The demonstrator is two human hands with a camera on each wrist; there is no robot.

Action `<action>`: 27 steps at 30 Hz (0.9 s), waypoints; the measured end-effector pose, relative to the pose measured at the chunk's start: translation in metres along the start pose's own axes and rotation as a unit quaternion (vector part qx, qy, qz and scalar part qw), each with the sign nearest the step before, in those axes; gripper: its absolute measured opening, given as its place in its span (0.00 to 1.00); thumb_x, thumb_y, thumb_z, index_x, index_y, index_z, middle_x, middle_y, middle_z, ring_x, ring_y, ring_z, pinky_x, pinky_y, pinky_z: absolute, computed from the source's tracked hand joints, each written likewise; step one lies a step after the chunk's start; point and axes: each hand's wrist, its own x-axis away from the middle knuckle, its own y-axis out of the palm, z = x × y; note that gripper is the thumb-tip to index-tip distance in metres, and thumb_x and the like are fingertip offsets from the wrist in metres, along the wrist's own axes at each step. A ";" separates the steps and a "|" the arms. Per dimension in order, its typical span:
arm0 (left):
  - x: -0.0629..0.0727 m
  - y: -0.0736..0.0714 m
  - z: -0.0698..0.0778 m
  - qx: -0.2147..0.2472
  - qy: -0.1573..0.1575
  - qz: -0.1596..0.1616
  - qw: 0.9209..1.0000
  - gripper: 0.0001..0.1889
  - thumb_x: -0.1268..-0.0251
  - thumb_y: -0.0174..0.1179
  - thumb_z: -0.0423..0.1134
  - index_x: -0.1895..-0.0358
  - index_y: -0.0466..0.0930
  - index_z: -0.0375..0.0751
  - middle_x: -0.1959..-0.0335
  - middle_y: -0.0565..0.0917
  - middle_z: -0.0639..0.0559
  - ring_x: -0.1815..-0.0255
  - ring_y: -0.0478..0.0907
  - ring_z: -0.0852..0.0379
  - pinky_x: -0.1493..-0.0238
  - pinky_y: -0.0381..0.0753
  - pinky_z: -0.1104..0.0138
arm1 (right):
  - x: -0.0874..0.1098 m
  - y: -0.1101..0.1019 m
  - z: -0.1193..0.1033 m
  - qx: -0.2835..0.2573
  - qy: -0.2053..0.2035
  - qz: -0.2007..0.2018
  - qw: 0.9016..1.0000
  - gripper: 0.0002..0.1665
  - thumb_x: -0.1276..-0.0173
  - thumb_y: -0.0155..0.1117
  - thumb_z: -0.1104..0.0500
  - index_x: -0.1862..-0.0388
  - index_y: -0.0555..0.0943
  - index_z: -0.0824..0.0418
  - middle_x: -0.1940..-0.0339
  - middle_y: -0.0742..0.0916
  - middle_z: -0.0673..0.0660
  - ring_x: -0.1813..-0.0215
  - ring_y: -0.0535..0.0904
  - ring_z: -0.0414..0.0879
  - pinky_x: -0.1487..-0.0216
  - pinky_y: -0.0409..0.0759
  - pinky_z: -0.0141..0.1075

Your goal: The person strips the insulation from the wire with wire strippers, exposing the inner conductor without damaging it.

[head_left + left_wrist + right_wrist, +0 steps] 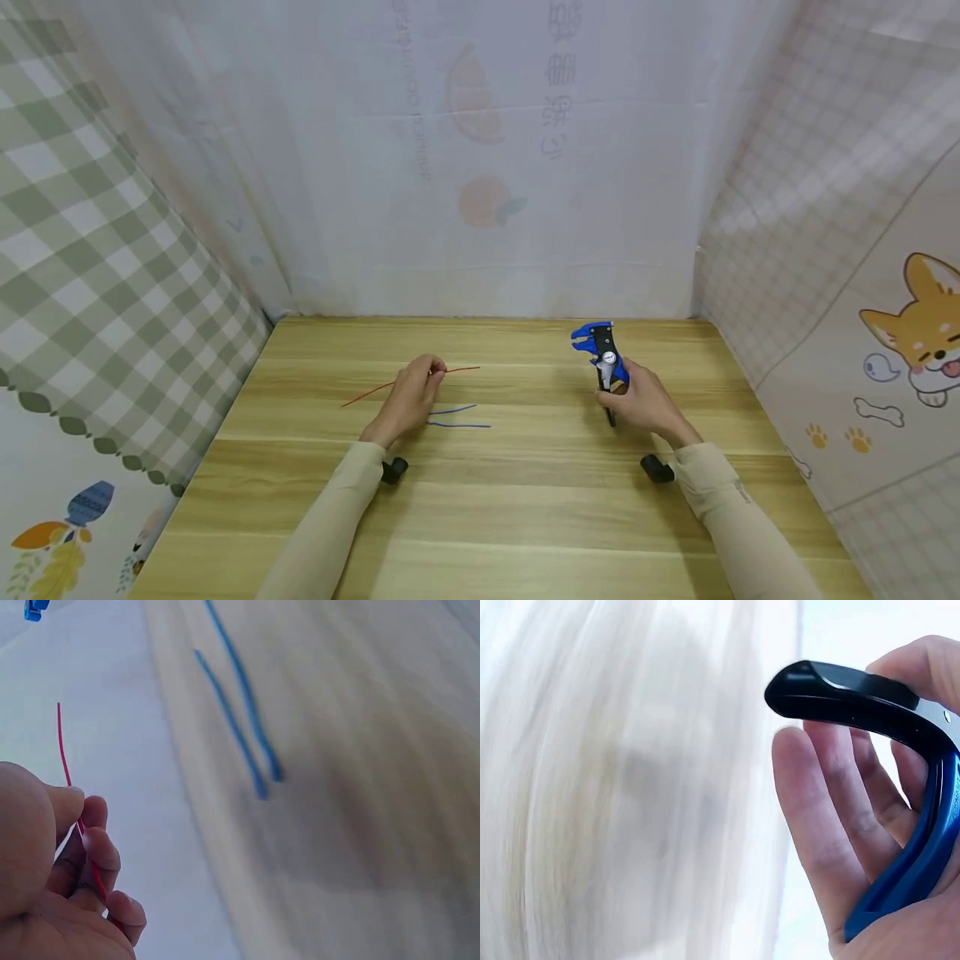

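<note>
Between thumb and fingers my left hand (411, 393) pinches a thin red wire (367, 394), whose ends stick out on both sides. In the left wrist view the red wire (62, 746) runs down across the curled fingers. Two short blue wires (459, 426) lie side by side on the table, just right of that hand. My right hand (647, 402) grips a blue and black wire stripper (606, 358) by its handles, its head pointing up and to the left. The right wrist view shows the black handle (847, 694) under the thumb and the blue handle (904, 889) against the palm.
The wooden table (525, 508) ends at a pale printed curtain (360, 208) at the back. A green checked cloth (112, 225) hangs on the left and a cloth with a cartoon dog (933, 333) on the right. Black wrist mounts (657, 468) sit at both cuffs.
</note>
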 end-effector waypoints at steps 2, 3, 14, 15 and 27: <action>-0.001 -0.003 0.007 0.000 0.016 0.014 1.000 0.04 0.11 0.59 0.30 0.47 0.83 0.34 0.54 0.86 0.44 0.55 0.80 0.53 0.52 0.83 0.61 | 0.004 -0.001 -0.005 -0.025 -0.002 -0.011 1.000 0.32 0.22 0.76 0.55 0.29 0.76 0.70 0.55 0.92 0.62 0.58 0.88 0.47 0.60 0.84 0.37; -0.001 -0.005 0.011 0.000 0.024 0.020 1.000 0.04 0.12 0.59 0.30 0.47 0.83 0.34 0.54 0.85 0.44 0.55 0.80 0.52 0.52 0.83 0.61 | 0.006 -0.001 -0.007 -0.038 -0.003 -0.016 0.999 0.33 0.21 0.75 0.55 0.27 0.75 0.70 0.54 0.94 0.62 0.57 0.90 0.47 0.59 0.85 0.36; -0.002 -0.024 0.050 -0.001 0.070 0.079 0.994 0.02 0.14 0.62 0.29 0.49 0.84 0.34 0.54 0.86 0.41 0.55 0.83 0.48 0.53 0.86 0.59 | 0.029 -0.005 -0.033 -0.135 -0.025 -0.041 0.990 0.26 0.18 0.75 0.52 0.32 0.78 0.65 0.52 0.97 0.60 0.45 0.96 0.60 0.42 0.87 0.32; -0.002 -0.026 0.054 0.002 0.069 0.082 0.994 0.02 0.14 0.62 0.29 0.49 0.84 0.34 0.54 0.86 0.41 0.55 0.83 0.48 0.52 0.86 0.59 | 0.031 -0.005 -0.036 -0.140 -0.028 -0.040 0.989 0.25 0.18 0.76 0.52 0.34 0.79 0.65 0.52 0.97 0.60 0.45 0.96 0.60 0.42 0.88 0.32; -0.002 -0.039 0.091 0.018 0.127 0.134 0.983 0.02 0.19 0.65 0.27 0.53 0.86 0.36 0.57 0.87 0.43 0.58 0.83 0.50 0.55 0.85 0.63 | 0.053 -0.003 -0.065 -0.207 -0.077 -0.053 0.974 0.22 0.17 0.74 0.54 0.36 0.81 0.66 0.47 0.93 0.70 0.50 0.96 0.54 0.40 0.91 0.33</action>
